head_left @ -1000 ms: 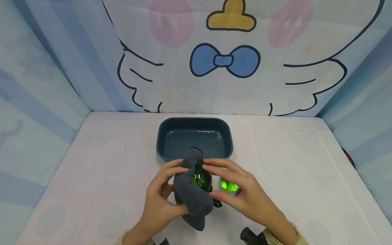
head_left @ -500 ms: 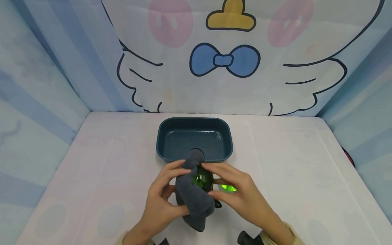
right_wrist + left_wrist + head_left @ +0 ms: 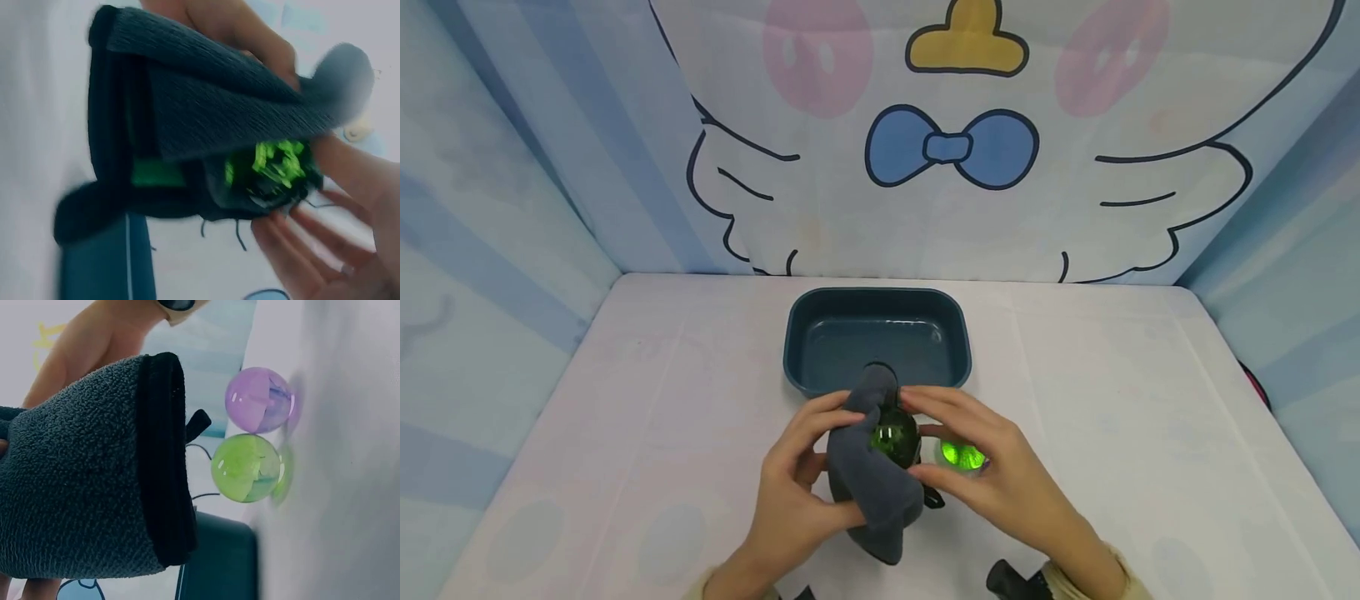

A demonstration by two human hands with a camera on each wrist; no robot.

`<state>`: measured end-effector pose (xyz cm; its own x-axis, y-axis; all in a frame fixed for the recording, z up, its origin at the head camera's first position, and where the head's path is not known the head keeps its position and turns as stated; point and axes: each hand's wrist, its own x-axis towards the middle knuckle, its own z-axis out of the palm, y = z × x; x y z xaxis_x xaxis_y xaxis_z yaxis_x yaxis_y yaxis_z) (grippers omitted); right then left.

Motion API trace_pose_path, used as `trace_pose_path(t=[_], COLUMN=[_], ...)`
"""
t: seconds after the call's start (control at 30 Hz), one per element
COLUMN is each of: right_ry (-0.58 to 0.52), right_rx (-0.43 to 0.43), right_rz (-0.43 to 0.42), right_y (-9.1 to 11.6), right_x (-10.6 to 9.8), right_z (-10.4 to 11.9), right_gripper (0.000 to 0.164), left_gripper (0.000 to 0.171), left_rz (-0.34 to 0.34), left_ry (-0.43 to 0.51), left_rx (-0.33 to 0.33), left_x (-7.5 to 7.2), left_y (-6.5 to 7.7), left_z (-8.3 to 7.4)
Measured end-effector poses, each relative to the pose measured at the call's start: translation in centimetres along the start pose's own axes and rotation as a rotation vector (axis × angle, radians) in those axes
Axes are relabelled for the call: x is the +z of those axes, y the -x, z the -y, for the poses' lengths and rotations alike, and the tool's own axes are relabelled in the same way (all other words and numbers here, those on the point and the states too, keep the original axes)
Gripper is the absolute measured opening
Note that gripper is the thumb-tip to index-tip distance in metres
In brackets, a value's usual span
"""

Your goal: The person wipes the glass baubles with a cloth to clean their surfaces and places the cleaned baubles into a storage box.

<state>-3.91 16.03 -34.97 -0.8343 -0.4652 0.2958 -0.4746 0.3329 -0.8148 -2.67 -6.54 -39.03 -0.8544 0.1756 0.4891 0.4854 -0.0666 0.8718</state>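
Note:
A dark grey towel with black edging is bunched up in front of the bin, held from the left by my left hand. Its fingers lie on top and the thumb presses the near side. Wrapped partly in the towel is a clear green ball, its right side bare. My right hand pinches that side between fingers and thumb. In the right wrist view the towel folds over the ball, which has bright green patches.
A dark teal bin stands just beyond the hands. On the table lie a second, lighter green ball and a purple ball, side by side; the right hand mostly hides the purple one in the head view.
My right fingers shifted slightly down and back up on the ball, whose visible pattern has changed as if turned. The left hand and towel barely moved.

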Motion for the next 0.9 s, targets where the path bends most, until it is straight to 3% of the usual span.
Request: trace_pose_path(t=[0.13, 0.23, 0.3, 0.47, 0.7, 0.9], right_ry=[0.1, 0.107, 0.101, 0.087, -0.117, -0.154], right_rx=[-0.165, -0.272, -0.3, -0.198, 0.042, 0.075], right_rz=[0.03, 0.051, 0.05, 0.027, -0.007, -0.012], right_y=[0.11, -0.02, -0.11, 0.06, 0.0, -0.11], right_x=[-0.33, -0.19, -0.06, 0.03, 0.43, 0.66], right_z=[-0.21, -0.49, -0.59, -0.38, -0.25, -0.37], right_gripper=[0.061, 0.057, 0.057, 0.064, 0.055, 0.053], left_gripper=[0.066, 0.066, 0.065, 0.065, 0.064, 0.063], left_rz=[0.018, 0.029, 0.031, 0.029, 0.031, 0.021], left_ry=[0.032, 0.054, 0.058, 0.043, -0.054, -0.061], left_rx=[-0.011, -0.021, -0.026, -0.014, 0.037, 0.031], left_x=[-0.03, 0.04, 0.09, 0.1, 0.09, 0.11], left_y=[0.01, 0.08, 0.11, 0.08, 0.07, 0.01], left_z=[0.01, 0.03, 0.04, 0.09, 0.13, 0.07])
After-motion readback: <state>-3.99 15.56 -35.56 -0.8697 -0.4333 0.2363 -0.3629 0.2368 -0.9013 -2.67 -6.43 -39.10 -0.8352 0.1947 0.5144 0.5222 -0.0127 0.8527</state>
